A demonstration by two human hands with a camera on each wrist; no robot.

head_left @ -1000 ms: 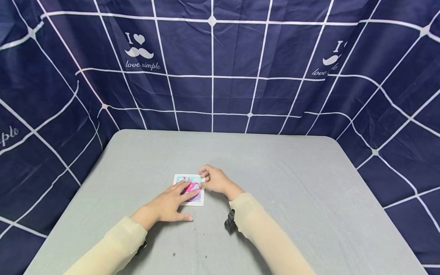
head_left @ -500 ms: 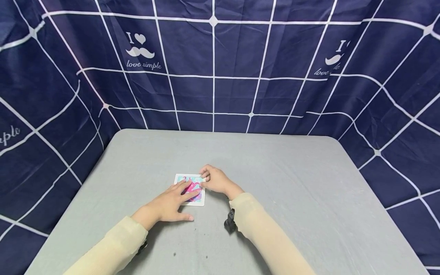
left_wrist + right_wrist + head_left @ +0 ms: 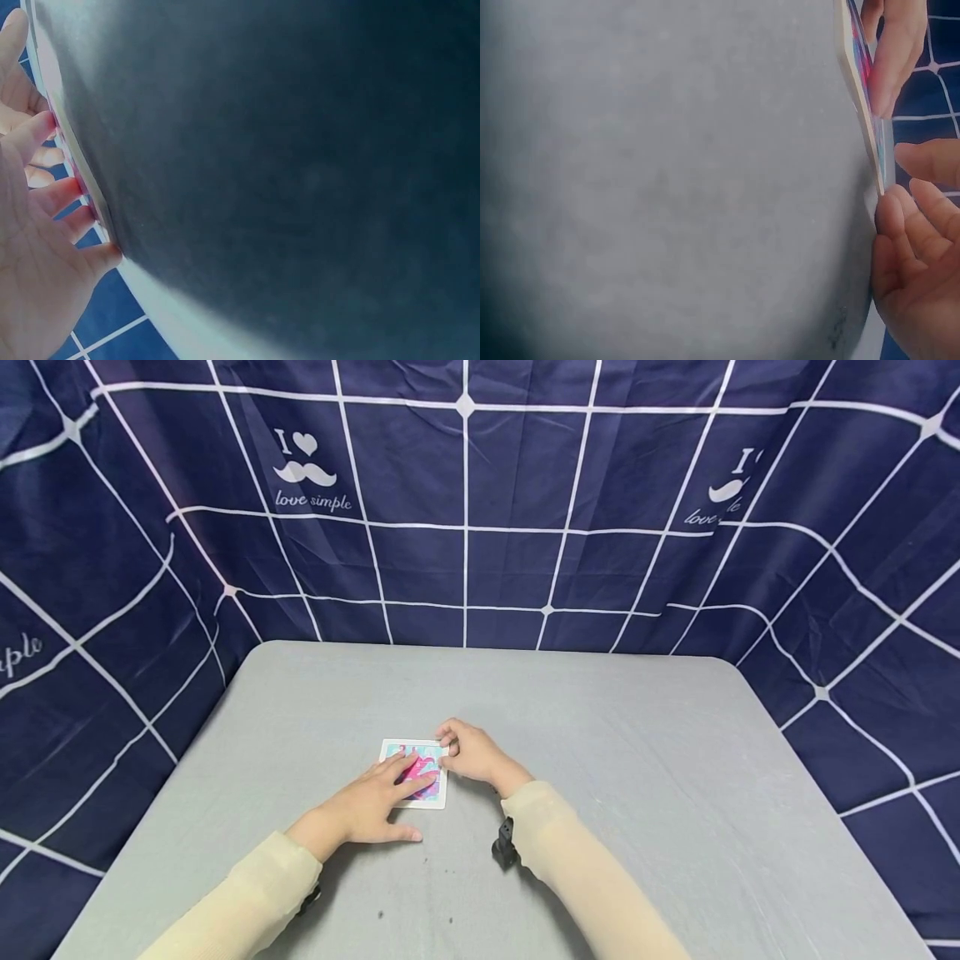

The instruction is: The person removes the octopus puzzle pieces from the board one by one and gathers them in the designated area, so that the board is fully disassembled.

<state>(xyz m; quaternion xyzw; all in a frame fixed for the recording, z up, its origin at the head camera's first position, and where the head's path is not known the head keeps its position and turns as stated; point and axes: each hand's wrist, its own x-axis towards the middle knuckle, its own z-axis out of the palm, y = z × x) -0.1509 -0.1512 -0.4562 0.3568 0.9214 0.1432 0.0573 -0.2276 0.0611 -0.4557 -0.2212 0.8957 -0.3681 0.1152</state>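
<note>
Head view: my left grip (image 3: 367, 807) spreads over the rectangular pink-and-blue board (image 3: 427, 763); my right grip (image 3: 474, 754) curls at its right edge, pinch unclear.

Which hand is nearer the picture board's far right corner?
Right. The right hand touches the picture board right there; the left hand lies across its middle from the near left side, short of that spot.
</note>
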